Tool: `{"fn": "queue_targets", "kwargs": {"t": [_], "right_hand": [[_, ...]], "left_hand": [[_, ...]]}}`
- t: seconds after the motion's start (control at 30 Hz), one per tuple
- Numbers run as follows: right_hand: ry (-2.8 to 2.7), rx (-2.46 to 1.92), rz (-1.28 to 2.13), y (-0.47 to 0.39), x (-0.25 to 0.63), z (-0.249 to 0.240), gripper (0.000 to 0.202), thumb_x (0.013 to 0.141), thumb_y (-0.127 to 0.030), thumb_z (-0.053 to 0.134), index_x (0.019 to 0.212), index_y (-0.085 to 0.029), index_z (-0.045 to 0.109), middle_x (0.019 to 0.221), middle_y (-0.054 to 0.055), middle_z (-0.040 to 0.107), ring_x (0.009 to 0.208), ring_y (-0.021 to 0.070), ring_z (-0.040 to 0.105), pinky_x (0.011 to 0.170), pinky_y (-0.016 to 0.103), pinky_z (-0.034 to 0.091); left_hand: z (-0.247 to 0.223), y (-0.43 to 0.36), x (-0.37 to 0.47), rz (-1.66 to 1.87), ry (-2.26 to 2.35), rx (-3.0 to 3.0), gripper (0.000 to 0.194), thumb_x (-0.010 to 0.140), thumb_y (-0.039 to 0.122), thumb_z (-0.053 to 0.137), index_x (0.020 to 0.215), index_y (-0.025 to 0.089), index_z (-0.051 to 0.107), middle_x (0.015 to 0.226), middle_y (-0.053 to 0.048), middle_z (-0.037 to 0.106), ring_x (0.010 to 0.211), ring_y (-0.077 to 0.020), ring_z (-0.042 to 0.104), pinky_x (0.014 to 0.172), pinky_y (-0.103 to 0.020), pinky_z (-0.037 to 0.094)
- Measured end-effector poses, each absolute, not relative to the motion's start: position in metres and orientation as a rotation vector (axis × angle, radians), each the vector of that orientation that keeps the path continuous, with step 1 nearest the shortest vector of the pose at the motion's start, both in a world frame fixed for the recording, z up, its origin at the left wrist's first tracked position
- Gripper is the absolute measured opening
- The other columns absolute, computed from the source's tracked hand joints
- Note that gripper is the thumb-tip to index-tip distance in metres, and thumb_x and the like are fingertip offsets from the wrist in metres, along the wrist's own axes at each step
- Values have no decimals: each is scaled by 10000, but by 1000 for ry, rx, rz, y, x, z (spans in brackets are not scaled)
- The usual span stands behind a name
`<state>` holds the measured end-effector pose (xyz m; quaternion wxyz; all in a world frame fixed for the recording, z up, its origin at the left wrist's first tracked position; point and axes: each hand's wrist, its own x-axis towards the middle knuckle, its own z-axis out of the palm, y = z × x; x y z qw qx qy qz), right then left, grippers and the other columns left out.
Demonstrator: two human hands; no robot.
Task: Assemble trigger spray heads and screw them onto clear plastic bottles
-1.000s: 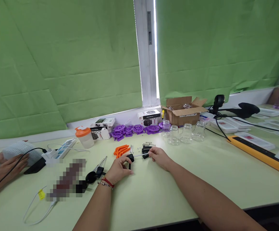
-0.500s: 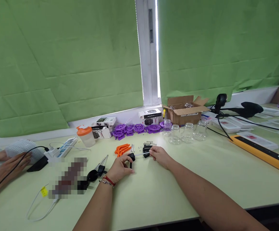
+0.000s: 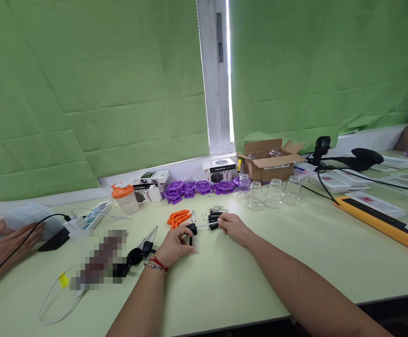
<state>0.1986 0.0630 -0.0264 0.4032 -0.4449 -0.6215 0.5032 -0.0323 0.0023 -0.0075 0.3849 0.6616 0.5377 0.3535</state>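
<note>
Between thumb and fingers, my left hand (image 3: 174, 247) grips a black plastic part (image 3: 192, 229) that has a stem pointing down. A thin metal rod (image 3: 206, 224) sticks out of that part to the right. Its far end meets the pinched fingers of my right hand (image 3: 234, 228); whether something small is also pinched there is hidden. Just behind the rod lie several black cylindrical pieces (image 3: 213, 216) and small springs (image 3: 218, 208). Orange plastic handles (image 3: 178, 218) and loose metal pins (image 3: 193, 216) lie beyond my left hand.
Purple plastic parts (image 3: 203, 187), upturned clear jars (image 3: 275, 193) and a cardboard box (image 3: 273, 164) line the back. Left stand an orange-lidded cup (image 3: 125, 198), a power strip (image 3: 98, 214) and black parts with rods (image 3: 135, 256). Another person's hand (image 3: 23, 238) works at far left.
Almost nothing differs; both hands keep the same hold on the black part and rod. The whole view has shifted very slightly.
</note>
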Motion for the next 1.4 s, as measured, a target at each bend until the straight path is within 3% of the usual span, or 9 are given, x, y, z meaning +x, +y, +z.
{"fn": "queue_targets", "kwargs": {"t": [0.17,0.33,0.8,0.97,1.17,1.3,1.4], "right_hand": [[-1570,-1129,1275,63,199,-27,225,782,-292,490,587,-182,467,489,-40,453,449,89,364,505,243,303],[-1587,-1148,1282,63,199,-27,240,795,-313,479,596,-180,484,467,-43,431,440,88,354,494,239,287],[-1615,-1127,1254,69,200,-38,225,787,-324,476,620,-175,491,506,-46,443,476,85,391,532,226,334],[-1656,-1116,1217,73,200,-46,224,785,-354,476,639,-184,475,560,-44,462,492,86,403,545,225,349],[-1822,-1238,1027,70,203,-46,235,783,-387,480,678,-185,535,543,-47,445,499,97,372,507,219,312],[-1957,-1237,892,69,205,-41,197,759,-332,521,692,-177,623,624,-12,532,578,118,456,552,228,350],[-2021,-1204,841,69,208,-38,169,743,-287,549,706,-180,674,759,22,623,695,145,544,644,240,402]], "left_hand": [[-7,2,-32,901,1370,1682,396,470,260,806,777,138,588,1332,-133,444,511,-17,445,517,-228,412],[-7,3,-33,886,1368,1685,374,490,234,793,783,140,582,1179,-106,559,518,-37,462,522,-230,407],[-7,2,-32,890,1368,1684,369,486,231,794,774,143,579,1268,-103,480,506,-16,442,508,-223,386],[-9,4,-34,864,1360,1691,387,493,239,790,795,147,566,1027,-56,565,538,-42,449,518,-213,376],[-7,3,-41,839,1366,1737,416,512,220,773,724,179,417,783,12,537,544,-59,407,494,-195,322],[-5,1,-47,822,1405,1833,513,475,240,800,791,198,397,904,-17,555,578,-71,414,514,-214,355],[-4,1,-47,792,1394,1893,619,452,282,817,937,206,440,992,-49,549,693,-127,507,592,-261,424]]}}
